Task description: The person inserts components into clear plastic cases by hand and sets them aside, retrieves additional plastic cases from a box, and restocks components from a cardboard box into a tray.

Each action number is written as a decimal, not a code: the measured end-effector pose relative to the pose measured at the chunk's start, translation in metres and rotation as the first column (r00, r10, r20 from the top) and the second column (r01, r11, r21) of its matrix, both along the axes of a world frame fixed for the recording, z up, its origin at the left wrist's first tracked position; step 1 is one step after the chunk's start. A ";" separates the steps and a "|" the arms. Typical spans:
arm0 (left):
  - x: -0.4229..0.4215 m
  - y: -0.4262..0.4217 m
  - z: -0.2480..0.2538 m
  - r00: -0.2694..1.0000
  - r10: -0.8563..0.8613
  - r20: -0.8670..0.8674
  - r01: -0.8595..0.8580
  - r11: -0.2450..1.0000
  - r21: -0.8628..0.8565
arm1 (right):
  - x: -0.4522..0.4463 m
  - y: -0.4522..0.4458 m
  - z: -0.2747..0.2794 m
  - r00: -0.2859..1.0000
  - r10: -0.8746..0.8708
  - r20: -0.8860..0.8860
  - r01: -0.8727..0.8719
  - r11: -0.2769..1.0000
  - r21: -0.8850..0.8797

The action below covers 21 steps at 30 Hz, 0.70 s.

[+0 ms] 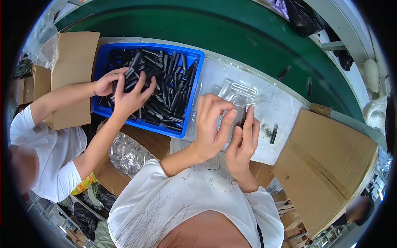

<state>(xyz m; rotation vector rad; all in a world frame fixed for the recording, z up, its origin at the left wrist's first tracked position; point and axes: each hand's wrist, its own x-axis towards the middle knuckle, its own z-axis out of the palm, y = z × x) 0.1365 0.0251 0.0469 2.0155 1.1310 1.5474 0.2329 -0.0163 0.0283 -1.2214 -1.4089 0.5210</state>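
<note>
My left hand (213,126) is curled, its thumb and index finger pinched at a clear plastic piece between my hands. My right hand (244,151) closes on the other side of it, thumb bent and fingers upright. A dark slim part shows beside the right fingers; its full shape is hidden. Just beyond my hands, clear plastic trays (243,89) lie on the white tabletop (285,99). To the right of my right hand lies a black tube (273,134) beside a small clear crumpled bit (266,130).
At left, a co-worker's hands (132,91) hold black tubes over a blue bin (202,62) full of them. Cardboard boxes (326,161) stand at right and left. A green belt (231,29) runs behind, with dark tubes (309,86) on it. Below the bin sits a bag of clear parts (128,153).
</note>
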 end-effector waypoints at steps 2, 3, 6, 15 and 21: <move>0.003 -0.002 0.000 0.999 -0.039 0.016 0.039 0.999 -0.038 | 0.000 0.000 0.000 1.000 0.003 0.009 -0.004 0.999 0.032; 0.007 -0.004 0.000 0.993 -0.043 0.107 0.050 0.997 -0.064 | 0.001 0.000 0.000 1.000 0.003 0.009 -0.004 0.999 0.032; 0.010 -0.004 -0.001 0.976 -0.042 0.214 0.059 0.995 -0.076 | 0.002 0.000 -0.002 0.998 0.039 -0.040 -0.037 0.998 0.049; 0.018 0.011 0.001 0.958 -0.139 0.252 0.159 0.986 -0.059 | 0.011 0.007 -0.003 0.999 0.009 -0.039 -0.007 0.999 0.043; 0.014 0.016 0.009 0.533 -0.016 0.846 0.537 0.779 -0.323 | 0.019 0.014 0.005 0.982 -0.055 -0.183 0.062 0.997 0.035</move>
